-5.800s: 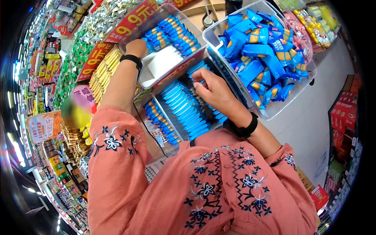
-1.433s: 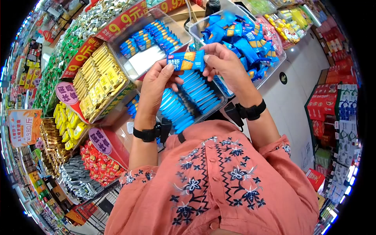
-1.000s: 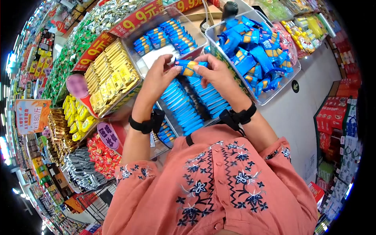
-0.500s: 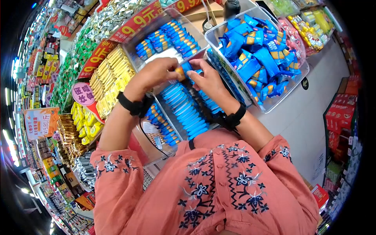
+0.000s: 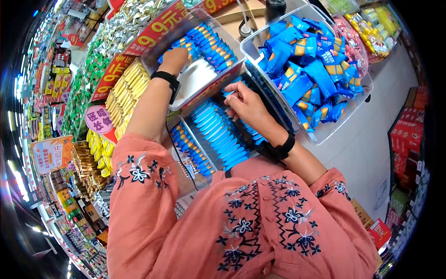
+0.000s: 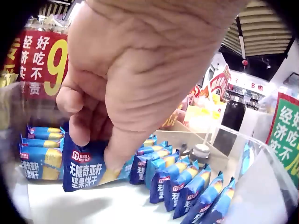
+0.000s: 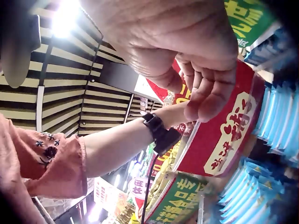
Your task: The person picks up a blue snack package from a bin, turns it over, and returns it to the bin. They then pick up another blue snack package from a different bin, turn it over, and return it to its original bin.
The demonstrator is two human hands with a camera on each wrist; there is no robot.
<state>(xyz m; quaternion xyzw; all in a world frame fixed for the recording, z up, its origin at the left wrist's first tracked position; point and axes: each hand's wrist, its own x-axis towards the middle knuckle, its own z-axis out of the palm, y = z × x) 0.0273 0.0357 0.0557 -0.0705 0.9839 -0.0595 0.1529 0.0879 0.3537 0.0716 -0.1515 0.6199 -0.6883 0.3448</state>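
My left hand [image 5: 176,59] is inside the upper clear bin [image 5: 195,83]; in the left wrist view its thumb and fingers pinch a blue biscuit packet [image 6: 84,168] standing on the bin's white base [image 6: 103,205]. Rows of similar packets [image 6: 187,186] stand beside and behind it. My right hand [image 5: 248,104], fingers loosely curled and nothing visible in them, hovers over the lower bin, near rows of light-blue packets [image 5: 218,132]. In the right wrist view the right hand [image 7: 187,60] appears in front of the red bin label [image 7: 219,130].
A large clear tub [image 5: 320,136] heaped with loose blue packets [image 5: 316,79] stands at the right. Yellow packets [image 5: 132,88] and red price signs [image 5: 153,30] lie to the left. A dark bottle [image 5: 275,10] stands behind the bins, and a black cable [image 5: 179,158] hangs near my left arm.
The left hand has moved from beside the right hand up and left into the upper bin, with a blue packet in its fingers. My right hand has let go of the packet and sits slightly lower.
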